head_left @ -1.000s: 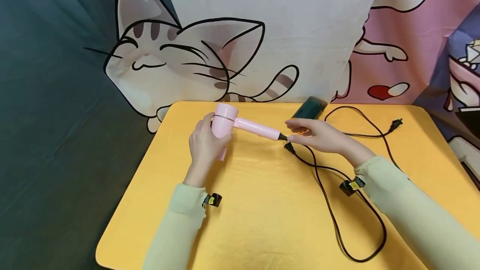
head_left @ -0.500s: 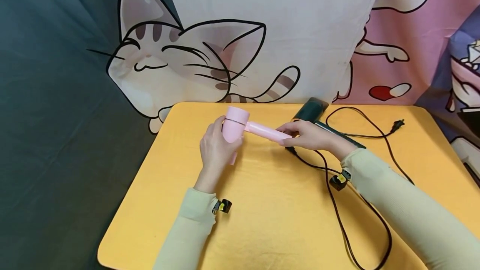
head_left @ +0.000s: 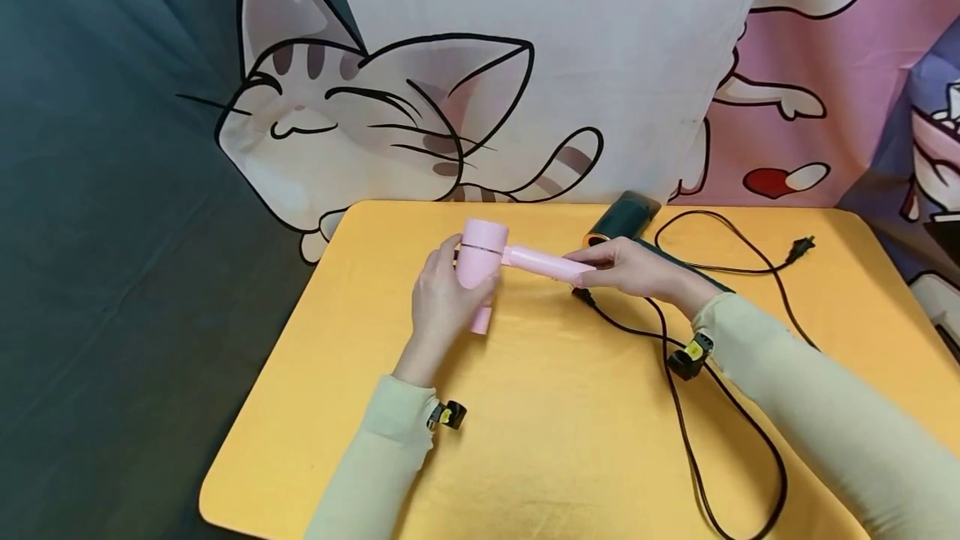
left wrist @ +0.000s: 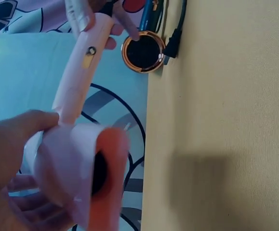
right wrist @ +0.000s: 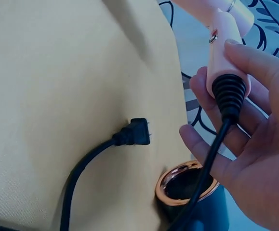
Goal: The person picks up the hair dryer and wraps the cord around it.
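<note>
A pink hair dryer (head_left: 482,252) with a flattened nozzle is held above the table by both hands. My left hand (head_left: 442,294) grips its round body, fingers and thumb wrapped about it. Around the end of the handle (right wrist: 224,53), my right hand (head_left: 633,269) pinches with thumb and fingers, close to the ribbed black cord sleeve (right wrist: 230,94). The left wrist view shows the nozzle (left wrist: 112,178) facing the camera and a small switch (left wrist: 91,50) on the handle. Just past the right hand lies a dark green hair dryer (head_left: 622,219) with a copper-coloured rim, its handle partly under the right forearm.
Black cords (head_left: 675,407) loop over the right side of the yellow table (head_left: 540,440). One plug (head_left: 582,296) lies below the right hand, another plug (head_left: 801,248) farther right. A printed cat curtain (head_left: 637,65) hangs behind the table's back edge.
The right hand has gone from open fingers near the cord end to gripping the handle's end. Both hands and the pink hair dryer have shifted to the right.
</note>
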